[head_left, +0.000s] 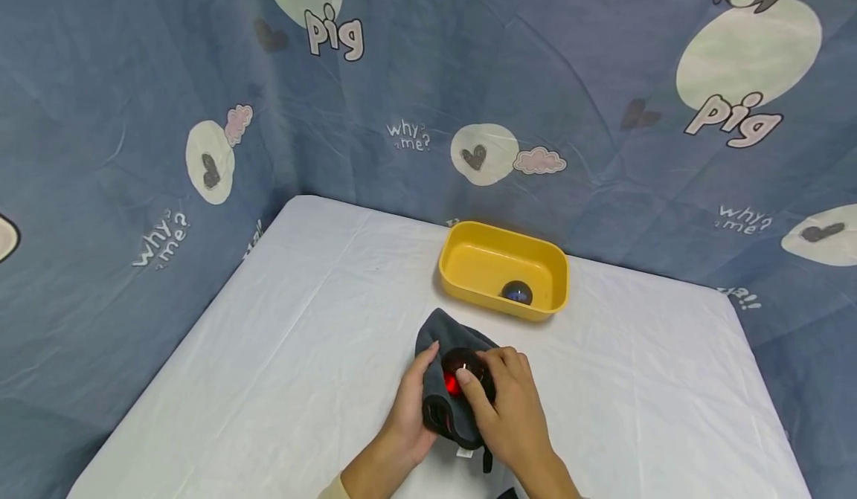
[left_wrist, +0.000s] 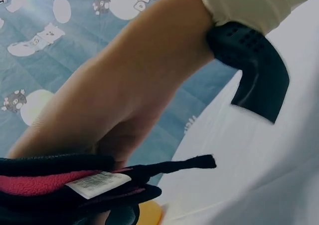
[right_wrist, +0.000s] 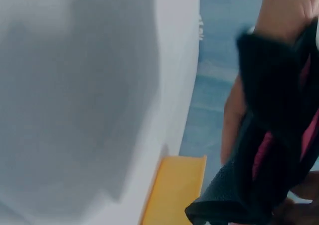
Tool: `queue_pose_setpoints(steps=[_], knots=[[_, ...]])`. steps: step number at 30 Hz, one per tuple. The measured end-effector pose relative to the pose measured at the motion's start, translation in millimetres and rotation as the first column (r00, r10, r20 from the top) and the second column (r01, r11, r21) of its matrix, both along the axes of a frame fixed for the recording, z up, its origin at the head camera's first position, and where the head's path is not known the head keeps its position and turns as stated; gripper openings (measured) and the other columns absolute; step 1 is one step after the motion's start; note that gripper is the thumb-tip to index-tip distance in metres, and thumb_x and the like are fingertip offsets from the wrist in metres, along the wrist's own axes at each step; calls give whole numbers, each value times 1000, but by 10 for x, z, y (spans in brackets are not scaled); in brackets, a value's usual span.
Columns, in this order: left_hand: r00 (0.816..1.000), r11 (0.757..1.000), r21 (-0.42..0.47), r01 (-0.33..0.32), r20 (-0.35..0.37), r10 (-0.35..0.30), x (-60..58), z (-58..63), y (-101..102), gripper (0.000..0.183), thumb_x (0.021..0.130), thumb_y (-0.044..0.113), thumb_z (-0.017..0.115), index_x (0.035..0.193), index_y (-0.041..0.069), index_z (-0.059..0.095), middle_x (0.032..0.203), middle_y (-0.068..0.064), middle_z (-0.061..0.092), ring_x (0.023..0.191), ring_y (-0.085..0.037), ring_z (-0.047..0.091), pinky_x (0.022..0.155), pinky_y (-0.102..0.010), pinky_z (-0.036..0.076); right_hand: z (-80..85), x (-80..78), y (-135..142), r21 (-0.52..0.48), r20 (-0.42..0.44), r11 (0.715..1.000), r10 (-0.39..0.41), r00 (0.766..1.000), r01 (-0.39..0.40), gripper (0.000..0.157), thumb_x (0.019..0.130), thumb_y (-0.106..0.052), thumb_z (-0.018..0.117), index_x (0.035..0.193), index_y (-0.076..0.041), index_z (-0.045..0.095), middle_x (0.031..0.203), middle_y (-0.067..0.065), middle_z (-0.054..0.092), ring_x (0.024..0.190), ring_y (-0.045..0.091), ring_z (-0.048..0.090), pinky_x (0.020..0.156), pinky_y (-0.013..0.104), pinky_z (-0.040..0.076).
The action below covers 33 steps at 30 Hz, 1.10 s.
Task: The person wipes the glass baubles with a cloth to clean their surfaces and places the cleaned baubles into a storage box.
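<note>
In the head view my left hand [head_left: 407, 410] grips the left side of a folded dark grey cloth piece [head_left: 438, 329], thumb along its top edge. My right hand [head_left: 512, 406] holds a dark, glossy rounded thing [head_left: 462, 359] with a bright red patch against the cloth, thumb on its face; I cannot tell its kind. The left wrist view shows the cloth's pink-red fleece lining [left_wrist: 45, 184], a white label [left_wrist: 98, 184] and a short black strap [left_wrist: 192, 164]. In the right wrist view the dark cloth [right_wrist: 269, 85] hides much of the hands.
Beyond the hands, a yellow tray [head_left: 462, 291] stands near the back edge of the white-covered table [head_left: 281, 380], with a dark glossy ball [head_left: 518, 291] inside. Blue printed curtains [head_left: 375, 172] hang behind and beside the table. A black bracket [left_wrist: 264, 80] sits at the left sleeve.
</note>
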<state>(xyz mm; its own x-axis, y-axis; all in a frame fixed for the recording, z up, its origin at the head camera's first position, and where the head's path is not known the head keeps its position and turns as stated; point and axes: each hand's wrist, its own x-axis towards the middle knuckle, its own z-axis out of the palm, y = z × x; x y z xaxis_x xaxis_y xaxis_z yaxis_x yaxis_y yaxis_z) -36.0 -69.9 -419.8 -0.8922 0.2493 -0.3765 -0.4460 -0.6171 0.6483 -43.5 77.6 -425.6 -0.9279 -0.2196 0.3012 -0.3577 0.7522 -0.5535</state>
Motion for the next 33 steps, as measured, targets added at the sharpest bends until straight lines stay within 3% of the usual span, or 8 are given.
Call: queue_pose_setpoints(steps=[4, 10, 17, 21, 24, 26, 29, 33], knots=[[1000, 1000, -7, -12, -22, 12, 11, 0, -16, 70, 99, 49, 36, 153, 15, 8, 157, -11, 18, 140, -24, 26, 113, -38, 22, 19, 33, 5, 24, -46, 994, 105, 993, -104, 66, 86, -47, 69, 140, -18, 46, 124, -4, 54, 111, 11, 47, 94, 38, 45], [1000, 1000, -5, -27, -10, 27, 26, 4, -11, 71, 100, 47, 36, 153, 16, 1, 159, -12, 8, 143, -28, 20, 114, -41, 22, 43, 24, 7, 31, -88, 994, 104, 991, -102, 63, 80, -45, 76, 131, -17, 52, 120, -6, 56, 108, 8, 49, 93, 34, 46], [1000, 1000, 7, -9, 6, 8, 16, -4, -8, 72, 98, 52, 40, 151, 8, 18, 151, -12, 29, 130, -20, 40, 106, -33, 33, 55, -7, -1, 5, -62, 999, 38, 997, -38, 55, 82, -60, 67, 116, -17, 65, 105, -8, 58, 96, 6, 48, 81, 31, 48], [1000, 1000, 11, 3, 14, -4, 15, 5, 11, 71, 97, 53, 41, 150, 9, 22, 147, -10, 35, 127, -18, 43, 106, -32, 33, 33, -25, -5, -26, -28, 999, -22, 999, 21, 47, 86, -59, 62, 101, -15, 70, 95, -9, 48, 90, 6, 42, 74, 30, 43], [1000, 1000, 8, 6, 16, -6, 10, 19, 23, 70, 98, 52, 40, 150, 9, 23, 147, -10, 36, 127, -18, 42, 107, -33, 32, 18, -25, -9, -16, 6, 999, -40, 999, 40, 49, 90, -58, 57, 99, -12, 71, 94, -8, 46, 89, 8, 41, 75, 31, 42], [1000, 1000, 3, -2, 12, 2, 10, 24, 24, 70, 98, 51, 39, 151, 11, 18, 151, -11, 29, 131, -20, 38, 110, -34, 29, 8, -13, -13, 4, 16, 1000, -27, 1000, 27, 52, 89, -59, 58, 105, -11, 69, 97, -7, 48, 92, 9, 41, 76, 31, 44], [1000, 1000, 12, -18, -8, 18, 5, 30, 17, 70, 99, 50, 38, 153, 13, 12, 156, -10, 21, 138, -22, 29, 113, -37, 23, -2, 8, -18, 26, 1, 999, 28, 1000, -28, 63, 85, -54, 67, 127, -8, 58, 109, -4, 50, 101, 10, 43, 83, 33, 46], [999, 999, 28, -25, -28, 26, -3, 29, -1, 67, 99, 49, 38, 152, 14, 16, 156, -7, 23, 139, -21, 28, 114, -37, 21, 13, 16, -11, 15, -40, 995, 98, 994, -98, 82, 79, -41, 77, 145, -11, 37, 121, -2, 50, 108, 11, 45, 93, 34, 45]])
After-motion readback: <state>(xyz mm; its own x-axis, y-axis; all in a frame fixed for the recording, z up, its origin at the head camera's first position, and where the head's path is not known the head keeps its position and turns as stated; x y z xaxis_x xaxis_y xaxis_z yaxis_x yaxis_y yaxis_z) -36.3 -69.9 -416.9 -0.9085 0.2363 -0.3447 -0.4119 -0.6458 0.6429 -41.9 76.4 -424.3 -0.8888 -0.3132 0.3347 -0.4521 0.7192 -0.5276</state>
